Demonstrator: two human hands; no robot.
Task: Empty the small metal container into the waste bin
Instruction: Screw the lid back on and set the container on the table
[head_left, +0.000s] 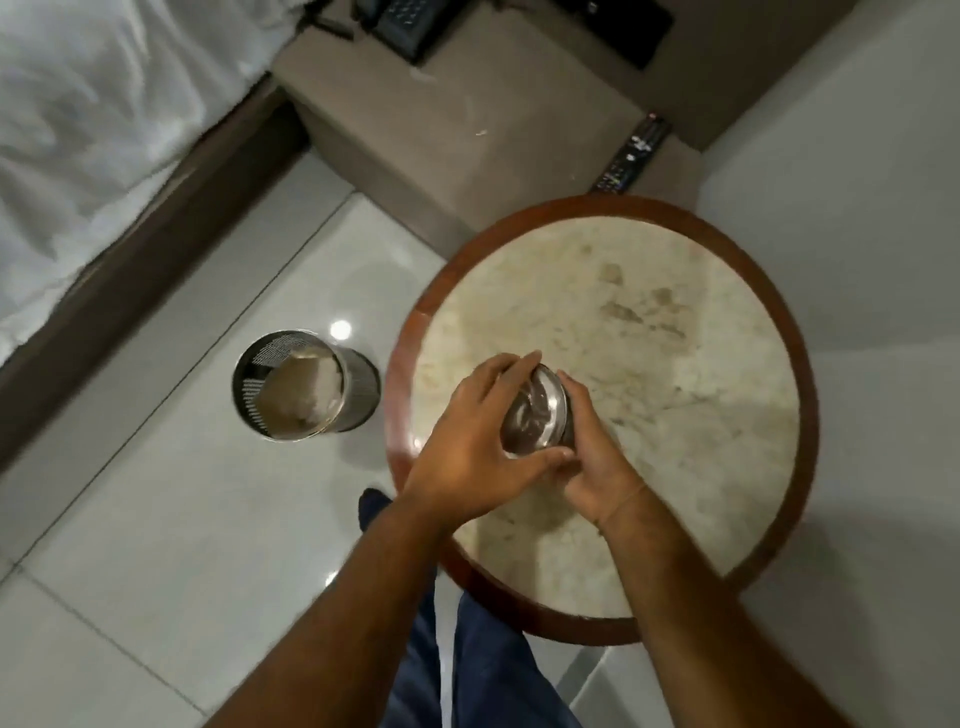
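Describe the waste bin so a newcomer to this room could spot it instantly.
Start at the round marble-topped table with the wooden rim. On the pale tiled floor just to its left, between the table and the bed, stands the waste bin. It is a shiny perforated metal cylinder, open at the top, with something pale inside, and the only thing standing on the tiles.

a round marble-topped table (675, 322) with a wooden rim is seen on glossy white floor tiles (156, 519). a remote control (631, 156) is laid on the brown nightstand (467, 130) behind it, a black telephone (405, 21) at the far end, white bedding (78, 130) at left.
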